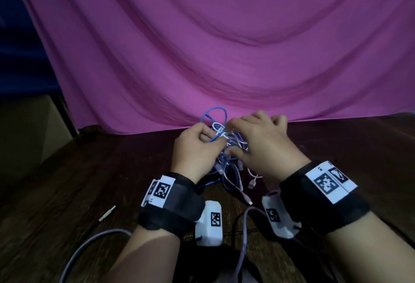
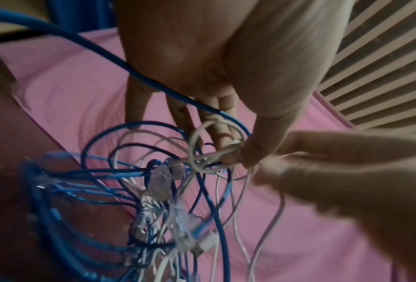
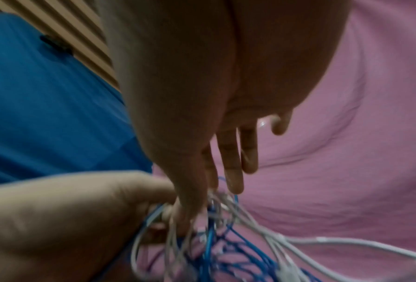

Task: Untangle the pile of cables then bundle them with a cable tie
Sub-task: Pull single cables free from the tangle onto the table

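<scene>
A tangle of blue and white cables [image 1: 226,163] hangs between my two hands just above the dark wooden table [image 1: 89,181]. My left hand [image 1: 213,140] pinches a white cable loop [image 2: 197,145] between thumb and forefinger, as the left wrist view [image 2: 236,154] shows. My right hand [image 1: 231,137] meets it from the right and pinches white strands in the same knot [image 3: 190,209], its other fingers [image 3: 233,171] stretched out. Blue loops [image 1: 213,112] stick up behind the hands. Plug ends [image 1: 252,184] dangle onto the table.
A pink cloth [image 1: 224,46] hangs behind and covers the table's far edge. A small white stick-like piece [image 1: 107,213] lies on the table at the near left. Grey leads [image 1: 89,242] run from my wrist cameras. A pale box [image 1: 29,136] stands at the left.
</scene>
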Demonstrator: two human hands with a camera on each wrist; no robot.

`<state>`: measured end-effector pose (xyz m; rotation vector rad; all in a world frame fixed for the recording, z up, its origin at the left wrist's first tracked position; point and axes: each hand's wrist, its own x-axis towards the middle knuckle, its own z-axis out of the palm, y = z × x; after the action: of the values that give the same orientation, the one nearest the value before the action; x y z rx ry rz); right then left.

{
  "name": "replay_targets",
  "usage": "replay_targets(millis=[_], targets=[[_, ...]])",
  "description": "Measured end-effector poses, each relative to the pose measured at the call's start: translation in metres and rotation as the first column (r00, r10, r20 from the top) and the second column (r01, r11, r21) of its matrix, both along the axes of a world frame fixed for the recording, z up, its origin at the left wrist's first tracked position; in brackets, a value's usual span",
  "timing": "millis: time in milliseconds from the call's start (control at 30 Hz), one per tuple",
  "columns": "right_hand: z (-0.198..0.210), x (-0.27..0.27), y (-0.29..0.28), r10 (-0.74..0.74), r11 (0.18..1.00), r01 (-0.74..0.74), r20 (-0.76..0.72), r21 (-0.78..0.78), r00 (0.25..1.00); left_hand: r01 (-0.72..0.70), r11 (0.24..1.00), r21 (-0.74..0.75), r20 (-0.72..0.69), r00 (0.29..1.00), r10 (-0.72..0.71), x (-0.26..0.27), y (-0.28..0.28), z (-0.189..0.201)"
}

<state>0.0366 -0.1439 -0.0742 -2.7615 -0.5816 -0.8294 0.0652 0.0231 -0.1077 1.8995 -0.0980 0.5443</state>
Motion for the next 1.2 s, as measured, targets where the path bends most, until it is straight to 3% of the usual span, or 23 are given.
replay_targets(millis=[100, 267, 400, 500, 600, 667, 767, 900, 967, 1033, 1100, 1200], targets=[[-0.006, 0.004, -0.004, 0.003, 0.995, 0.006, -0.088, 0.103, 0.996, 0.105, 0.994, -0.003, -0.034, 0.994, -0.105, -0.002, -0.005, 0.001], [0.011, 0.005, -0.02, 0.087, 0.921, -0.058, -0.058, 0.385, 0.994, 0.035, 0.999, -0.022, 0.003, 0.999, -0.035, 0.005, 0.02, 0.003], [0.033, 0.009, -0.054, 0.081, 0.726, -0.042, -0.025, 0.687, 0.996, -0.126, 0.99, -0.059, -0.006, 0.992, 0.125, 0.012, 0.037, 0.002], [0.044, 0.011, -0.083, -0.046, 0.603, 0.055, -0.034, 0.796, 0.998, -0.206, 0.969, -0.134, -0.067, 0.978, 0.198, 0.016, 0.05, -0.001], [0.045, 0.017, -0.107, -0.242, 0.558, 0.204, -0.077, 0.805, 0.967, -0.23, 0.951, -0.206, -0.114, 0.971, 0.21, 0.018, 0.054, -0.002], [0.046, 0.018, -0.114, -0.328, 0.576, 0.266, -0.08, 0.773, 0.941, -0.188, 0.956, -0.226, -0.12, 0.979, 0.164, 0.017, 0.049, 0.0], [0.042, 0.02, -0.111, -0.358, 0.699, 0.348, -0.116, 0.625, 0.927, -0.071, 0.956, -0.284, -0.152, 0.988, 0.028, 0.011, 0.037, 0.003], [0.028, 0.015, -0.083, -0.475, 0.832, 0.507, -0.183, 0.225, 0.861, -0.068, 0.978, -0.195, -0.075, 0.996, 0.054, 0.008, 0.027, 0.002], [0.024, 0.009, -0.059, -0.349, 0.921, 0.354, -0.06, 0.162, 0.935, -0.056, 0.984, -0.169, -0.026, 0.998, 0.053, 0.007, 0.022, 0.001], [0.017, 0.006, -0.032, -0.084, 0.981, 0.095, -0.07, 0.169, 0.994, -0.016, 0.991, -0.131, 0.018, 1.0, 0.019, 0.006, 0.016, 0.002], [0.002, 0.004, -0.01, 0.084, 0.987, -0.055, -0.196, 0.153, 0.977, 0.023, 0.998, -0.053, 0.045, 0.999, -0.021, 0.004, 0.013, 0.002], [-0.02, 0.004, 0.007, 0.138, 0.981, -0.078, -0.361, 0.176, 0.922, 0.051, 0.998, 0.041, 0.048, 0.997, -0.053, 0.005, 0.014, 0.002]])
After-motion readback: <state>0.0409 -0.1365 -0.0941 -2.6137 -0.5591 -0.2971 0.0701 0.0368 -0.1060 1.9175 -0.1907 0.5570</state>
